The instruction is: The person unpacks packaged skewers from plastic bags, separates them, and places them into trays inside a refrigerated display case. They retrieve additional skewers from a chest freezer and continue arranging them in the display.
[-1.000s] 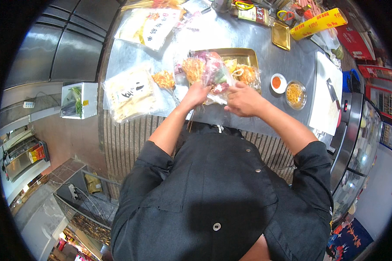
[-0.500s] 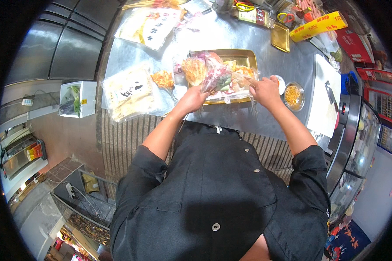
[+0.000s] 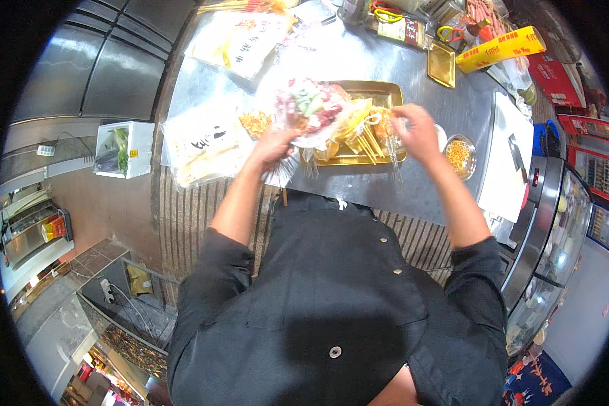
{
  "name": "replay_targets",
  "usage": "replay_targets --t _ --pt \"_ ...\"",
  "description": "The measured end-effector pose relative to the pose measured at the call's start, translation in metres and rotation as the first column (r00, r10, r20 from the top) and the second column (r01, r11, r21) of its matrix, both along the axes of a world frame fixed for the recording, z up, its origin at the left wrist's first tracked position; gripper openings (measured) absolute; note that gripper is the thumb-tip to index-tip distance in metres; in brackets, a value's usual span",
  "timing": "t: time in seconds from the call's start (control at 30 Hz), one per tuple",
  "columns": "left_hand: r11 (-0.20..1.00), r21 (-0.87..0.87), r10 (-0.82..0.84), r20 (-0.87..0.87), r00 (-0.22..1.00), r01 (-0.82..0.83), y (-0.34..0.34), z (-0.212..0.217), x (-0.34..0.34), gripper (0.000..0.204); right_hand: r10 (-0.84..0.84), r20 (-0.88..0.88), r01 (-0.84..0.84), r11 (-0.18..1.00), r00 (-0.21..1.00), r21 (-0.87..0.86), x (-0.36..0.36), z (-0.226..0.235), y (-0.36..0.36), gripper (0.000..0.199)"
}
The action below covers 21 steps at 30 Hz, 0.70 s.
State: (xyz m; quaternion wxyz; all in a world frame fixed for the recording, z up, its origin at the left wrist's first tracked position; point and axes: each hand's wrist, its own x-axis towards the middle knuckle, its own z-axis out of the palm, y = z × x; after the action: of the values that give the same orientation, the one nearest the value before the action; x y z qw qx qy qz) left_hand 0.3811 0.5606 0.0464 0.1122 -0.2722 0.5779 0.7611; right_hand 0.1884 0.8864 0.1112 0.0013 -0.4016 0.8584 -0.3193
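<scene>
My left hand (image 3: pixel 273 144) grips the bottom of a clear plastic bag (image 3: pixel 309 108) filled with red, green and pale food, held just above the steel counter (image 3: pixel 358 61). My right hand (image 3: pixel 416 132) is raised over a gold rectangular tray (image 3: pixel 379 90) and pinches thin skewers (image 3: pixel 390 145) and a bit of clear film. More skewered fried pieces lie in the tray between my hands. Black sleeves cover my upper arms.
A flat white packet (image 3: pixel 199 142) and fried bits (image 3: pixel 256 123) lie left of the tray. Another packet (image 3: pixel 240 40) sits farther back. A small bowl of shredded food (image 3: pixel 459 154), a white cutting board with a knife (image 3: pixel 511 152), a small gold tray (image 3: pixel 442 64) and a yellow box (image 3: pixel 497 49) stand to the right.
Both hands rose from the counter's near edge and moved apart. The bag came up with my left hand, and my right hand shifted right over the tray holding skewers.
</scene>
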Motion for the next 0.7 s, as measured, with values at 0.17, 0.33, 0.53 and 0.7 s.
replay_targets --t 0.17,0.33,0.53,0.7 --pt "0.950 0.280 0.147 -0.015 0.989 -0.137 0.055 -0.007 -0.017 0.019 -0.036 0.808 0.459 0.838 0.588 -0.297 0.095 -0.047 -0.083 0.040" --pt "0.898 0.394 0.233 -0.055 0.971 -0.193 0.059 -0.010 -0.018 0.014 0.207 0.848 0.426 0.792 0.488 -0.438 0.121 -0.067 -0.093 0.020" --pt "0.880 0.424 0.262 -0.057 0.963 -0.214 0.051 -0.016 -0.015 0.049 -0.334 0.682 0.327 0.934 0.650 0.145 0.112 -0.061 -0.073 0.026" --pt "0.868 0.456 0.294 -0.158 0.943 -0.194 0.061 -0.019 -0.021 0.068 -0.187 0.269 0.289 0.864 0.945 -0.412 0.142 -0.049 -0.073 0.051"
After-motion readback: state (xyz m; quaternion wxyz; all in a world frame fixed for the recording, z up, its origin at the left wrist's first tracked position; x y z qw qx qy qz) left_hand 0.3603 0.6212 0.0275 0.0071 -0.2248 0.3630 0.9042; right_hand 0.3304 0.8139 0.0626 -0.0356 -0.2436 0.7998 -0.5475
